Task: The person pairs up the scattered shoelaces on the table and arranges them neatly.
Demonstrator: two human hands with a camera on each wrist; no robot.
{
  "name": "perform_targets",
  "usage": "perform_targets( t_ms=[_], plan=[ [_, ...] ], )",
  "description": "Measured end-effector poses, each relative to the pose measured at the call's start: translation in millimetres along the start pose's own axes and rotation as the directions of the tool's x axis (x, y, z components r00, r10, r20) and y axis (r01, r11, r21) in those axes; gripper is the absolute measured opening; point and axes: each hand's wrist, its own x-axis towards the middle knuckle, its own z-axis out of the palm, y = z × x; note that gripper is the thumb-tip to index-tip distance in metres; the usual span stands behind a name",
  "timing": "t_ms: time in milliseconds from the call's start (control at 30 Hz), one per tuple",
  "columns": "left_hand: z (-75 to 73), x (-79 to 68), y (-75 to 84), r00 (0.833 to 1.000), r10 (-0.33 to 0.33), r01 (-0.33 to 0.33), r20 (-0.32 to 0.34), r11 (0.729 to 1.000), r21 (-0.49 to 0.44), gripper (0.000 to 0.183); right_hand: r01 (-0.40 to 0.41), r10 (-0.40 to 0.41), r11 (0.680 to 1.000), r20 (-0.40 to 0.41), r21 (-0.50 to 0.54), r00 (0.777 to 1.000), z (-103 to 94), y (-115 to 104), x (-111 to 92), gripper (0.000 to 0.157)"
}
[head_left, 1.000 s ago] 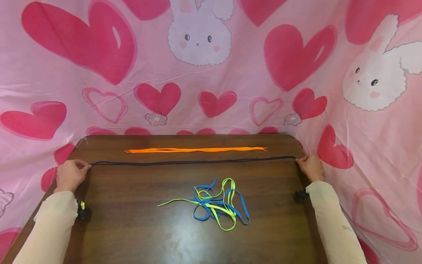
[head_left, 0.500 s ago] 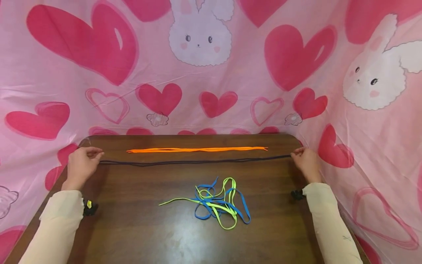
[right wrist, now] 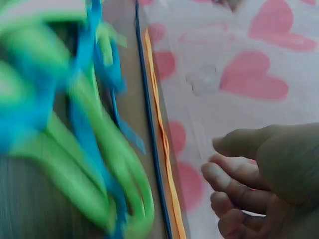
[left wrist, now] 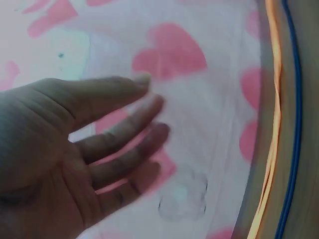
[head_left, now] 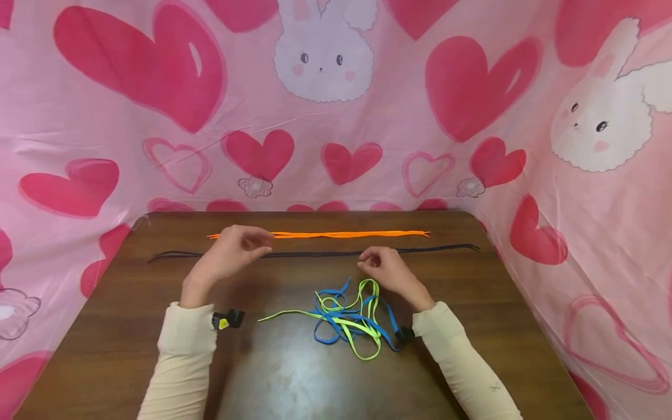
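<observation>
Tangle [head_left: 336,317] of green lace [head_left: 286,312] and blue lace [head_left: 391,318] sits near the middle of the bench [head_left: 294,385], loops crossing, one green tail out to the left. Beyond it, orange lace [head_left: 367,234] and dark lace [head_left: 315,254] lie stretched side by side, nearly parallel.

Left hand [head_left: 226,254] hovers by the dark lace, holding nothing; fingers [left wrist: 119,129] loosely bent, thumb apart from them. Right hand [head_left: 394,269] at the tangle's far right edge, also bare; fingers softly curled, tips near the thumb.

Risks, as I judge them: pulling one loop could cinch the crossings tighter, since which strand runs under which is hard to read. Right wrist camera [head_left: 404,335] overlaps the blue lace in the head view; contact, cannot tell. If touching, it could snag and drag the heap. A low left hand could sweep the dark lace crooked, or into the orange one, the gap being narrow.
</observation>
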Motion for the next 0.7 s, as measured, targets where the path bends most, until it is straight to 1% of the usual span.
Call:
perform_targets(
  t_ms=[67,167,267,367,467,600,700],
  plan=[
    [15.4,5.7,9.6,1.000,0.001,0.000,0.029,1.000,-0.028,0.025,0.022,-0.023,1.000,0.080,0.009,0.997,11.3,-11.6,3.6,0.014],
    [38.5,12.2,19.1,0.998,0.022,-0.018,0.065,0.998,-0.061,0.025,0.032,-0.029,0.999,0.193,-0.015,0.981,26.4,-25.1,8.4,0.018],
    [61.2,16.4,22.5,0.992,0.063,-0.053,0.108,0.995,-0.087,0.020,0.006,0.008,0.999,0.287,-0.047,0.958,39.4,-36.4,11.4,0.017],
    [80.3,16.8,20.8,0.982,0.073,-0.055,0.173,0.993,-0.105,0.015,-0.034,0.059,0.996,0.337,-0.080,0.940,48.1,-44.8,12.9,0.016],
    [91.6,15.6,19.5,0.975,0.066,-0.045,0.211,0.994,-0.102,0.013,-0.048,0.079,0.995,0.366,-0.092,0.927,51.4,-50.2,13.3,0.017],
    [98.3,14.9,23.9,0.975,0.067,-0.050,0.214,0.995,-0.083,0.013,-0.065,0.101,0.992,0.378,-0.108,0.920,50.0,-54.8,10.3,0.017],
    [101.1,13.2,30.1,0.975,0.065,-0.052,0.213,0.996,-0.069,0.015,-0.063,0.100,0.992,0.373,-0.110,0.923,45.2,-60.2,5.4,0.012]
  ],
)
